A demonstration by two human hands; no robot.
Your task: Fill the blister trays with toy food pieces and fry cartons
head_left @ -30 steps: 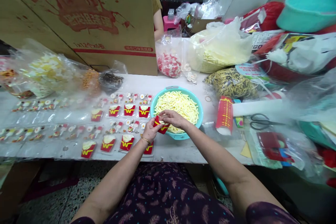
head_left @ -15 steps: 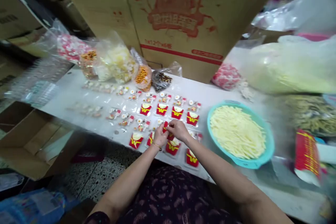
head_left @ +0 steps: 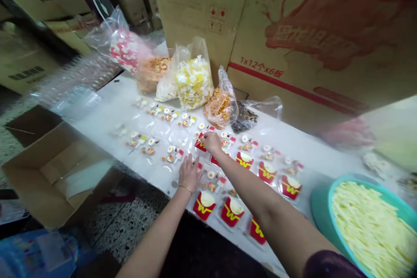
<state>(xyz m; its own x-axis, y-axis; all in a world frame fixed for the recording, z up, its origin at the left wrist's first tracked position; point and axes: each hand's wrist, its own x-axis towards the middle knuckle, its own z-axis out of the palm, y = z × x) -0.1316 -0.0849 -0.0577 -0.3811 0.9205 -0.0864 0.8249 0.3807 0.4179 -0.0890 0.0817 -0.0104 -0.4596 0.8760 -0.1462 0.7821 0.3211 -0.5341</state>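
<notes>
My right hand (head_left: 212,144) pinches a small red toy fries carton (head_left: 200,142) with a yellow W, over a clear blister tray in the far row. My left hand (head_left: 189,175) lies low over the near row with fingers stretched out, holding nothing I can see. Close to its fingertips are a tiny toy pizza and a red popsicle (head_left: 179,155) in a clear tray. Right of my hands, other red cartons (head_left: 203,205) sit in their trays with pale fries in them. My right forearm hides part of the near row.
A turquoise basin (head_left: 332,213) of pale toy fries stands at right. Along the back are bags of small parts, including yellow-and-white pieces (head_left: 194,81) and orange pieces (head_left: 221,106), before large cardboard boxes (head_left: 273,47). An open carton (head_left: 58,173) sits at lower left.
The view has swung left. My hands, together over a red carton before, have parted; the right has moved to the far row with a carton, and the left has opened over the near row.
</notes>
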